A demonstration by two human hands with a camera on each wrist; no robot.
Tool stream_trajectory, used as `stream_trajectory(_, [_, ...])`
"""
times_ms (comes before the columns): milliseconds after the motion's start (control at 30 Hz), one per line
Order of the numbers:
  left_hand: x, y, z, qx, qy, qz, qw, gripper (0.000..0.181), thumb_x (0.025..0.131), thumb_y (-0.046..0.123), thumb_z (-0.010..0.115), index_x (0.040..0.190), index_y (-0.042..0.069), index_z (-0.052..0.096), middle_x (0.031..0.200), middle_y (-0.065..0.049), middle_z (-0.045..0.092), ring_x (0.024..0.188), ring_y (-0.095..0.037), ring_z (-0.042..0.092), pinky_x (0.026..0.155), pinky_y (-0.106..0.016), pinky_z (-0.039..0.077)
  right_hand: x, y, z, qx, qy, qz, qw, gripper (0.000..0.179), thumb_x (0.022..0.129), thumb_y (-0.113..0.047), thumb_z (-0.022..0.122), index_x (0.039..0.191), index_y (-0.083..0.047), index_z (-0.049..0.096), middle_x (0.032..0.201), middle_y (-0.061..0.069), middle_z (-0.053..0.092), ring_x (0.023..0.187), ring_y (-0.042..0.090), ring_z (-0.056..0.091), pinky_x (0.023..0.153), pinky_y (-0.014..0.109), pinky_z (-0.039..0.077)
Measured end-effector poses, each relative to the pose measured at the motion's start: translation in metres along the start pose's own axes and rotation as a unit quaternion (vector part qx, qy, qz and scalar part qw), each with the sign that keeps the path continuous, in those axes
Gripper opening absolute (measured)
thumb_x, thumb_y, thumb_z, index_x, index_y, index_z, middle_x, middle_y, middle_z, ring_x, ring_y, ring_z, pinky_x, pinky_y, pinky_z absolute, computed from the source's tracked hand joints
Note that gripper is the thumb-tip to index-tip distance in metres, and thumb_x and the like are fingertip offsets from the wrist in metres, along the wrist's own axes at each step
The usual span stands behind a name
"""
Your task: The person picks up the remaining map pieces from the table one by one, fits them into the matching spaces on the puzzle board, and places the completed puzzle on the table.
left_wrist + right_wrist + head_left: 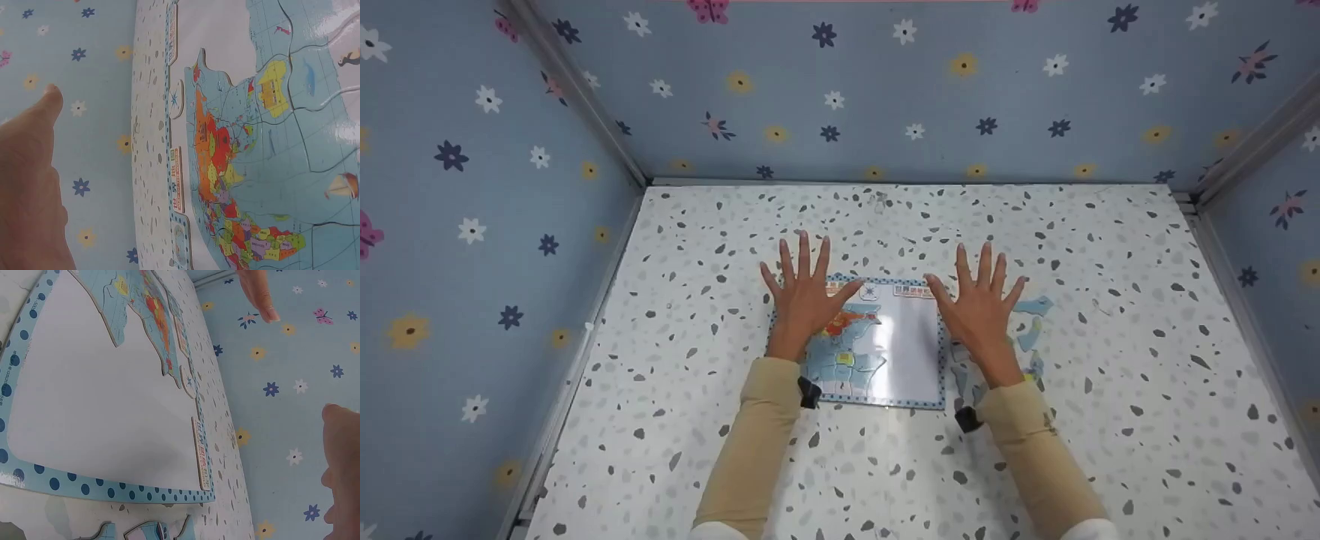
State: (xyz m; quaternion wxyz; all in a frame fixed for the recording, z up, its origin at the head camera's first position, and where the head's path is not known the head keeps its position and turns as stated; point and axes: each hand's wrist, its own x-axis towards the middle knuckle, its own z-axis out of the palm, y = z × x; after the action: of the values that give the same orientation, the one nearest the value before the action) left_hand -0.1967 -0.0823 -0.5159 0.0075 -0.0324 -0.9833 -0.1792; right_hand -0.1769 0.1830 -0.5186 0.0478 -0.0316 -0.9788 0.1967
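A world-map jigsaw puzzle (911, 345) lies on the table between my hands. Its left part is filled with blue map pieces (264, 163) showing coloured countries, while the right part of the board (107, 422) is bare white inside a dotted blue border. My left hand (802, 300) is spread over the board's left side, fingers straight and pointing away. At the board's right edge my right hand (981, 319) is spread the same way, holding nothing. Loose puzzle pieces (1027, 337) lie to the right, partly hidden beneath the right hand and wrist.
The speckled white table (1147, 300) is bounded by flowered blue panels (870, 90) at the back and both sides. A dark wrist camera (809, 392) sits at the left cuff and another dark camera (968, 419) at the right cuff.
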Motion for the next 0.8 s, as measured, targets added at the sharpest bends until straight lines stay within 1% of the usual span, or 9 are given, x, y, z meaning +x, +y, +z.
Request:
stream_trajectory(200, [-0.001,-0.013,-0.005,-0.010,-0.027,0.006,0.9996,0.092,0.084,0.078,0.037,0.155,0.028,0.005,0.162,-0.005,-0.009,0.147,-0.037,-0.014,0.110,-0.069,-0.008,-0.002,-0.001,-0.004,0.026,0.001,0.002,0.9997,0.082,0.090,-0.071,0.034,0.155,-0.022,0.018,0.162,0.013,0.002,0.148,0.037,-0.003,0.113,0.066,-0.002])
stream_trajectory(300, [-0.003,-0.023,-0.008,-0.028,-0.039,0.009,0.9988,0.091,0.086,0.076,0.038,0.155,0.028,0.005,0.162,-0.006,-0.008,0.147,-0.037,-0.015,0.111,-0.068,-0.007,-0.003,0.001,-0.006,0.045,0.007,-0.006,0.9990,0.080,0.093,-0.066,0.038,0.154,-0.018,0.019,0.162,0.014,0.003,0.148,0.037,0.000,0.115,0.062,0.002])
stream_trajectory(400, [-0.006,-0.033,-0.010,-0.043,-0.049,0.007,0.9979,0.090,0.086,0.075,0.040,0.155,0.027,0.008,0.163,-0.006,-0.003,0.147,-0.036,-0.013,0.112,-0.067,-0.005,-0.005,0.003,-0.005,0.077,0.014,-0.021,0.9967,0.077,0.095,-0.060,0.041,0.154,-0.015,0.020,0.162,0.014,0.004,0.148,0.036,0.002,0.117,0.059,0.004])
stream_trajectory(533, [-0.010,-0.044,-0.008,-0.053,-0.080,0.003,0.9954,0.091,0.085,0.076,0.040,0.155,0.028,0.008,0.163,-0.002,-0.001,0.147,-0.034,-0.015,0.113,-0.065,-0.006,-0.007,0.008,-0.006,0.128,0.012,-0.034,0.9911,0.074,0.096,-0.054,0.044,0.154,-0.013,0.021,0.161,0.015,0.008,0.148,0.035,0.006,0.116,0.059,0.007])
stream_trajectory(600, [-0.012,-0.049,-0.006,-0.060,-0.096,0.004,0.9936,0.091,0.085,0.076,0.040,0.155,0.027,0.008,0.163,-0.002,0.000,0.147,-0.035,-0.014,0.114,-0.065,-0.006,-0.008,0.010,-0.006,0.150,0.012,-0.037,0.9879,0.073,0.097,-0.053,0.044,0.153,-0.013,0.022,0.160,0.016,0.012,0.148,0.035,0.010,0.116,0.060,0.009])
stream_trajectory(633, [-0.014,-0.051,-0.006,-0.067,-0.106,0.003,0.9921,0.092,0.085,0.075,0.042,0.155,0.027,0.008,0.163,-0.002,0.000,0.147,-0.035,-0.014,0.114,-0.064,-0.006,-0.009,0.011,-0.006,0.160,0.013,-0.039,0.9862,0.072,0.097,-0.051,0.045,0.153,-0.012,0.023,0.159,0.017,0.014,0.147,0.035,0.011,0.116,0.060,0.010])
stream_trajectory(700, [-0.018,-0.054,-0.003,-0.075,-0.119,0.003,0.9900,0.094,0.085,0.074,0.043,0.156,0.023,0.009,0.163,-0.003,0.002,0.148,-0.036,-0.012,0.115,-0.063,-0.004,-0.010,0.014,-0.006,0.181,0.016,-0.043,0.9825,0.069,0.098,-0.049,0.045,0.152,-0.010,0.026,0.158,0.017,0.017,0.146,0.035,0.015,0.116,0.060,0.012])
stream_trajectory(800, [-0.025,-0.061,0.002,-0.089,-0.144,-0.004,0.9855,0.096,0.086,0.071,0.046,0.156,0.020,0.006,0.163,-0.006,0.002,0.148,-0.037,-0.009,0.116,-0.062,-0.003,-0.013,0.018,-0.006,0.203,0.021,-0.047,0.9779,0.065,0.099,-0.045,0.045,0.151,-0.008,0.029,0.157,0.017,0.021,0.145,0.035,0.018,0.116,0.059,0.014])
